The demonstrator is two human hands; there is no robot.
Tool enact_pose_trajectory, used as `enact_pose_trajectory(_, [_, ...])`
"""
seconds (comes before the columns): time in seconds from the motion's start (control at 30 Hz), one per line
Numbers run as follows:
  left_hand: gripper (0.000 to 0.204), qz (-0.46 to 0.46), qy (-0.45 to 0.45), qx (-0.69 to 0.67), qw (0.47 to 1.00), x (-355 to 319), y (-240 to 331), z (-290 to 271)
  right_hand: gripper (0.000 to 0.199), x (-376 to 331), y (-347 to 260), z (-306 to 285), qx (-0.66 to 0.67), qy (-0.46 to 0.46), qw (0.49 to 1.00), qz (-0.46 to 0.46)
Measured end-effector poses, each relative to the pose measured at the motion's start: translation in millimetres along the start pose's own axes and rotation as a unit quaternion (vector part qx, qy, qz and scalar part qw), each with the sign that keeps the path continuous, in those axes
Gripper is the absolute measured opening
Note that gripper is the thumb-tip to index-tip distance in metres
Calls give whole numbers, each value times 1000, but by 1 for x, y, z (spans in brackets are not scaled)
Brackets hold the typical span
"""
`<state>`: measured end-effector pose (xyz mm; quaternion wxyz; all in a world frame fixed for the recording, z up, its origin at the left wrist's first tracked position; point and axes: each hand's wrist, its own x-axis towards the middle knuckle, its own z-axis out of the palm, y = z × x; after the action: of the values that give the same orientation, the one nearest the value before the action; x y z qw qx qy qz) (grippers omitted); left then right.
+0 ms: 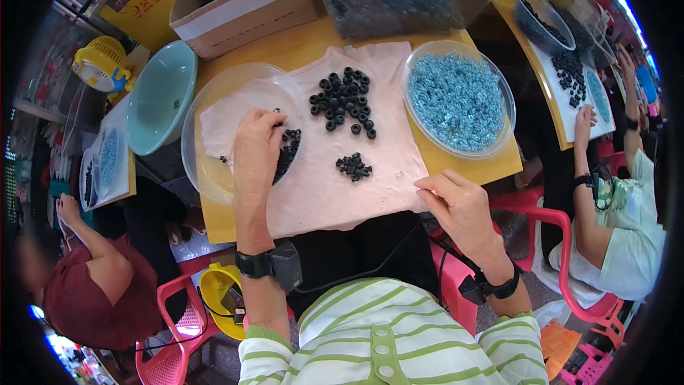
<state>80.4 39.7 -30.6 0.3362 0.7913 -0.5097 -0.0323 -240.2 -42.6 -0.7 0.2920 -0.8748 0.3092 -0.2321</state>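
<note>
My left hand (258, 144) is over a clear round plastic tub (191, 144) at the left. Its thumb and fingertips are pinched together, with a bit of black at the tips too small to name. Beneath and beside it lie small black parts (288, 153) in the tub. My right hand (459, 210) rests by the front right edge of a pale pink cloth (385, 203), fingers loosely stretched and nothing visible in them. Tiny clear pieces (399, 175) lie near its fingertips. On the cloth sit round black hollow parts (342, 103) and a pile of smaller black pieces (354, 167).
A round tub of translucent blue pieces (457, 102) stands at the right. Behind are a cardboard box (246, 11) and a clear bin of black parts (399, 14). A light green basin (162, 98) and a yellow fan (103, 64) stand left. People sit at tables on both sides.
</note>
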Motion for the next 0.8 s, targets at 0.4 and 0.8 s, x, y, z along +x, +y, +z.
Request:
enact_pose_trajectory(0.4, [26,21,62,-20,998,-1,16,-9,19,21,2,19,-97,-4,991,-89])
enact_pose_trajectory(0.8, [31,-139,-3,-633,761,-68,72,-10,15,32,5,26,-90,-43,990,-100])
